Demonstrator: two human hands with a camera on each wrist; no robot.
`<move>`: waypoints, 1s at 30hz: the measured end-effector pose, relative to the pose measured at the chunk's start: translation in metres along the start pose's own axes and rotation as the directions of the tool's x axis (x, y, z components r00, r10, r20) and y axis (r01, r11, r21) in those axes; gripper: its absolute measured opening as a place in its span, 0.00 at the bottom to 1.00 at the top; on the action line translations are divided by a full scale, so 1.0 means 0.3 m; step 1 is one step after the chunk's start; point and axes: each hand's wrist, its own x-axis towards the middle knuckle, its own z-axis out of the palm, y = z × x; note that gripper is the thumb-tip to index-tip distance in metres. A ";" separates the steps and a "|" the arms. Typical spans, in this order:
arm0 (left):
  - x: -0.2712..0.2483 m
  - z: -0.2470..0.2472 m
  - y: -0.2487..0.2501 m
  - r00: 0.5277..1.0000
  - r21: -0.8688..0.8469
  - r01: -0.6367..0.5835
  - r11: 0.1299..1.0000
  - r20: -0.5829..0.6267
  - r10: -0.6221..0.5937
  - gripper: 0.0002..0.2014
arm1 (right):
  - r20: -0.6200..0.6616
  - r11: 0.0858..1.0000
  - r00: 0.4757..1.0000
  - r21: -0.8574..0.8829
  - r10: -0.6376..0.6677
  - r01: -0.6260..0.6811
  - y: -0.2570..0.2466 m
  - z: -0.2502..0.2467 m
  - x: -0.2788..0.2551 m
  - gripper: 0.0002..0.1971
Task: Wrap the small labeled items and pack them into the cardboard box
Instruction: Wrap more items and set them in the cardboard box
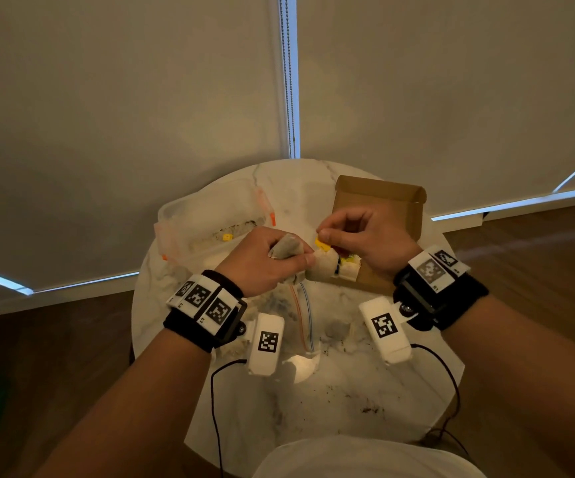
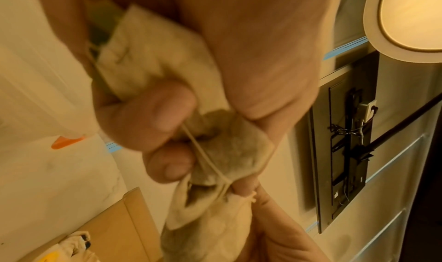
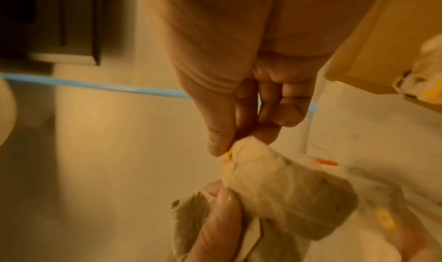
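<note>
while the left hand (image 1: 265, 258) grips the tea bags (image 2: 153, 62), the right hand (image 1: 358, 232), pinching the yellow tag (image 1: 323, 243), should wind the string (image 2: 205, 158) snugly before packing toward the cardboard box (image 1: 379, 201) at 1 o'clock.

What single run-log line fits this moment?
left hand: grips tea bags | right hand: pinches yellow tag | cardboard box: open

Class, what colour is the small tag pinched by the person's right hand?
Yellow: the tag in the right hand shows best in the head view.

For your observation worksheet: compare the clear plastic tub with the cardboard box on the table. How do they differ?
The clear plastic tub is see-through with orange clips; the cardboard box is opaque brown. The tub sits left of the hands, the box to the right. The box holds pale wrapped bundles; the tub looks nearly empty. Both rest open on the marble table.
</note>
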 end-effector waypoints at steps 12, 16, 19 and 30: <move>0.011 0.004 -0.012 0.999 -0.038 0.000 0.999 -0.054 -0.002 0.03 | 0.026 0.983 0.999 -0.180 -0.033 0.037 0.042 0.010 -0.058 0.07; 0.013 0.014 -0.019 0.996 -0.076 -0.006 0.997 -0.086 0.000 0.03 | -0.016 0.966 0.997 -0.247 -0.076 0.070 0.060 0.017 -0.056 0.08; 0.012 0.020 -0.030 0.991 -0.111 -0.014 0.994 -0.137 -0.001 0.03 | -0.064 0.978 0.996 -0.203 -0.062 0.048 0.050 0.021 -0.060 0.08; -0.008 0.017 -0.016 0.979 -0.246 0.023 0.969 -0.192 -0.072 0.14 | -0.187 0.993 0.981 -0.111 -0.055 0.035 0.018 -0.002 -0.030 0.09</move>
